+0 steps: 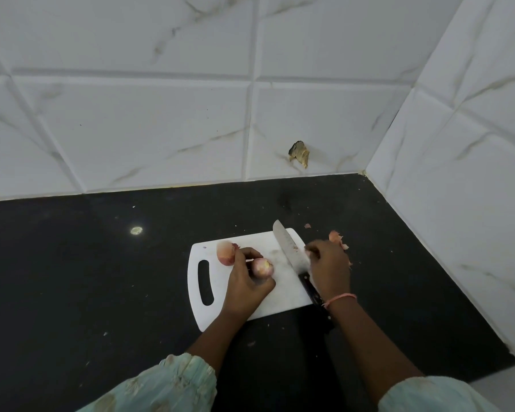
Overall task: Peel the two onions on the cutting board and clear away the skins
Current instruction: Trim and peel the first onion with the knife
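Observation:
A white cutting board (268, 301) with a handle slot lies on the black counter. My left hand (246, 285) grips a pinkish onion (262, 267) over the board. A second onion (226, 252) rests on the board just left of that hand. My right hand (329, 266) hovers at the board's right edge with its fingers curled around something small and pale, likely a skin scrap. Onion skins (338, 237) lie on the counter just beyond it. A knife (292, 257) lies diagonally on the board between my hands, black handle toward me.
The black counter (101, 278) is bounded by white tiled walls at the back and right, meeting in a corner (364, 173). A small skin scrap (307, 226) lies behind the board. Crumbs speckle the counter.

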A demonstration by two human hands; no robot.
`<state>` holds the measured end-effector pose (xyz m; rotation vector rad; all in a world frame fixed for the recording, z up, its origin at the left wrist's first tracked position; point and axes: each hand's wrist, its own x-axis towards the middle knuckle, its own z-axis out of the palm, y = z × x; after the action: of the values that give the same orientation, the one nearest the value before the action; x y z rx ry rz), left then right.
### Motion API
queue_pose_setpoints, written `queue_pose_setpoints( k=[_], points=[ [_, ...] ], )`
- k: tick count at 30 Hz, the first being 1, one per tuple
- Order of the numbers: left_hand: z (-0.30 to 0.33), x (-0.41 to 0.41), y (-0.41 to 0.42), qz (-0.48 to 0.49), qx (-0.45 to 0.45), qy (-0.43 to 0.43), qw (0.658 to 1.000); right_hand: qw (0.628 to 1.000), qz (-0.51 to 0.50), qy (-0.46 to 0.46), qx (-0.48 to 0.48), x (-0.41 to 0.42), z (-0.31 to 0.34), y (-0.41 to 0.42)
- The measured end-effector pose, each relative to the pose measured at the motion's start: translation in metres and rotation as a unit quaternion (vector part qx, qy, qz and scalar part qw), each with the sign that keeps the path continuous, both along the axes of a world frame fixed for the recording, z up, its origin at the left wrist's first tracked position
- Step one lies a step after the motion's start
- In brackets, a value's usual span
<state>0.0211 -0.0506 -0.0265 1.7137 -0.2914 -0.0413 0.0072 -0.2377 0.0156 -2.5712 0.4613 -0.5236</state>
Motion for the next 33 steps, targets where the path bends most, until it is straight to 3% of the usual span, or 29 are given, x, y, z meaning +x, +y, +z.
queue_pose_setpoints(
  k=[3,10,14,18,21,25,29,33],
  points=[
    [-0.002,0.001,-0.001,0.0,0.003,0.012,1.0,0.996,-0.065,0.025,-0.058,-0.007,-0.001,-0.014],
    [0.0,0.001,0.0,-0.004,0.037,0.009,0.999,0.999,-0.045,0.003,-0.01,-0.019,-0.003,0.008],
    [-0.002,0.001,0.0,-0.017,0.071,0.017,0.997,0.989,0.06,0.026,0.134,-0.026,0.0,0.027],
    [-0.007,0.002,-0.005,-0.023,0.112,-0.008,0.993,0.945,0.193,0.106,0.241,-0.034,-0.004,0.053],
    [-0.006,0.003,-0.007,-0.015,0.113,0.004,0.993,0.923,0.195,0.107,0.314,-0.038,-0.007,0.062],
    [-0.002,0.005,-0.01,-0.013,0.094,0.033,0.995,0.946,0.159,0.053,0.278,-0.032,-0.013,0.07],
    [0.015,0.006,-0.015,-0.021,-0.005,0.109,0.994,0.959,0.182,0.047,0.211,-0.03,-0.01,0.073],
    [0.038,0.005,-0.023,-0.088,-0.024,0.195,0.977,0.952,0.179,0.041,0.246,-0.035,0.001,0.065]
  ],
)
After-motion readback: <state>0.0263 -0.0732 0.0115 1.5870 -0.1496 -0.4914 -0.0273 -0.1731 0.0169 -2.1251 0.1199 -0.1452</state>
